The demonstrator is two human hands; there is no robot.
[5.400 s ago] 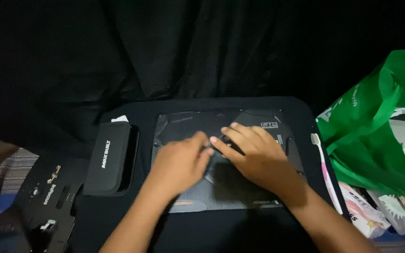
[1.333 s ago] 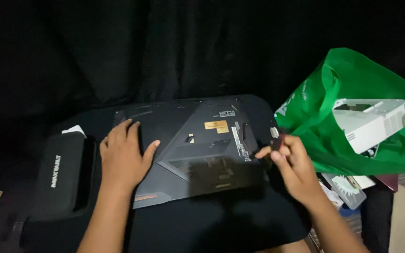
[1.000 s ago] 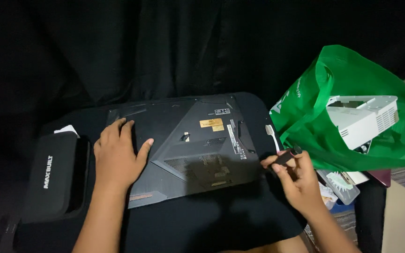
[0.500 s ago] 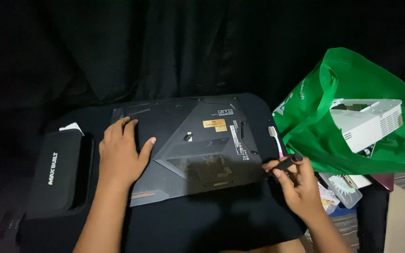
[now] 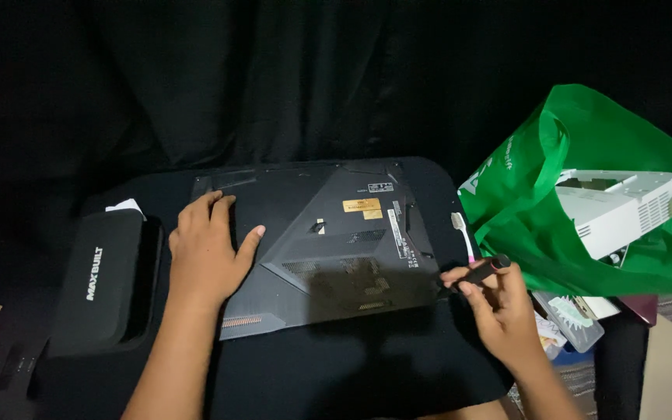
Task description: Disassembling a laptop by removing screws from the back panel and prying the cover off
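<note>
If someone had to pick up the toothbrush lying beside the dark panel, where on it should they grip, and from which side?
Probably the pink handle of the toothbrush, pinched from above across its narrow width. It lies flat on the black mat, bristle end away from the person, between the dark panel and the green bag; the handle's near end sits by the right hand.

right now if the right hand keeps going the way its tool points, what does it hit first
The right hand holds a small dark tool aimed left, so it would probably first meet the right edge of the dark laptop base panel. Depth is unclear.
</note>
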